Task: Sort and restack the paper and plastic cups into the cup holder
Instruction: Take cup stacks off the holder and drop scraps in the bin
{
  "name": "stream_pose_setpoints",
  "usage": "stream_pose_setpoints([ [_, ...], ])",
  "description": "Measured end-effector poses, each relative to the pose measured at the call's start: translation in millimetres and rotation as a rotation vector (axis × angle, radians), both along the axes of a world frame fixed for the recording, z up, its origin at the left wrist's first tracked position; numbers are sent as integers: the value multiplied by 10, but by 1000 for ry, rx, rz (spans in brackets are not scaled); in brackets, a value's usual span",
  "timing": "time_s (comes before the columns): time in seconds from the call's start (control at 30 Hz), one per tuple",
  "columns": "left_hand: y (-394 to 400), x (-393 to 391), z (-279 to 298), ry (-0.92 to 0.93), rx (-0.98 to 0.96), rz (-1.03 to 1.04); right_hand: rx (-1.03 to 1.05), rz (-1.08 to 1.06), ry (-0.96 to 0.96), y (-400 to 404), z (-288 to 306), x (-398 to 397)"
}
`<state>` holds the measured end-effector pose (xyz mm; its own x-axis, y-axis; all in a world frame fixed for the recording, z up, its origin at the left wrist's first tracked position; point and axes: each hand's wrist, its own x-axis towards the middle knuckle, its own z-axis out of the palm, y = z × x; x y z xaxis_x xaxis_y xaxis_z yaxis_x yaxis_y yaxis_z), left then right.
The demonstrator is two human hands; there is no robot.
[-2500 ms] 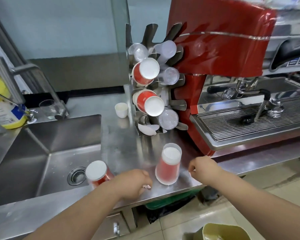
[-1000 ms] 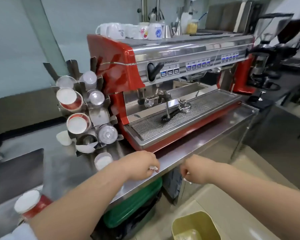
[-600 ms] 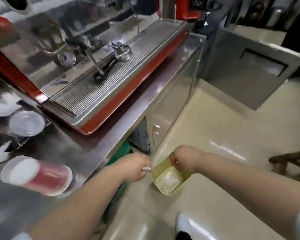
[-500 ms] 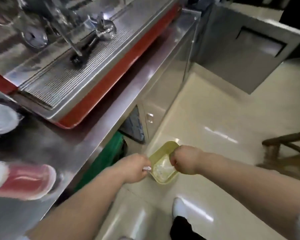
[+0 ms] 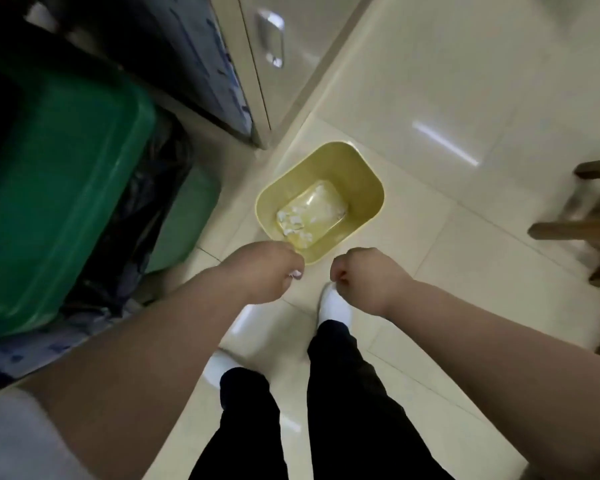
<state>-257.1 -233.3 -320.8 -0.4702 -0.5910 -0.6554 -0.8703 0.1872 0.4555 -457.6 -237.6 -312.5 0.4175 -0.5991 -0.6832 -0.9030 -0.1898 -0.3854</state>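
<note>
Cups and cup holder both lie outside the head view, so their place relative to either hand cannot be told. Far to the left of the hands sits a green tub [image 5: 56, 174], with a crumpled black bag [image 5: 146, 216] pressed against its near side. The left hand [image 5: 265, 268] hangs with its fingers curled in, pinching a small white scrap [image 5: 296, 274] at the fingertips. Just beyond this hand, and slightly to its right, a yellow bin [image 5: 368, 188] stands on the pale tiled floor [image 5: 465, 81]; the hand's knuckles overlap the bin's near rim in the view. Inside the bin, at the bottom, lie loose white bits [image 5: 293, 221], gathered towards its left side. Further beyond the bin is a cabinet door [image 5: 291, 64] with a metal handle [image 5: 271, 39]. The right hand [image 5: 364, 275] is closed into a fist near the bin's near right corner, apart from the left hand; whether it holds anything cannot be told. Below the fist shows a white shoe [image 5: 335, 304]. Far to the right stands a wooden stool [image 5: 582, 223].
</note>
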Motion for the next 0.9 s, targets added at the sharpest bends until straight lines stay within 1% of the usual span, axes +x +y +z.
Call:
stream_pose_setpoints([
  [0.17, -163, -122, -640, -32, 17, 80, 3, 25, -13, -88, -636, -74],
  [0.4, -410, -239, -1256, -57, 16, 230, -64, -41, -39, -451, -1189, -62],
  [0.57, -581, -355, -1628, -99, 17, 188, -88, -40, -7, -741, -1530, -60],
  [0.67, -740, -349, -1832, -140, 10, 152, -59, 50, 13, -929, -1731, -51],
  [0.77, -864, -341, -2013, -189, 4, 121, -18, 113, 87, -1085, -1951, -29],
  [0.9, -914, -355, -2233, -226, -2, 119, 22, 83, 141, -1215, -2196, 5],
])
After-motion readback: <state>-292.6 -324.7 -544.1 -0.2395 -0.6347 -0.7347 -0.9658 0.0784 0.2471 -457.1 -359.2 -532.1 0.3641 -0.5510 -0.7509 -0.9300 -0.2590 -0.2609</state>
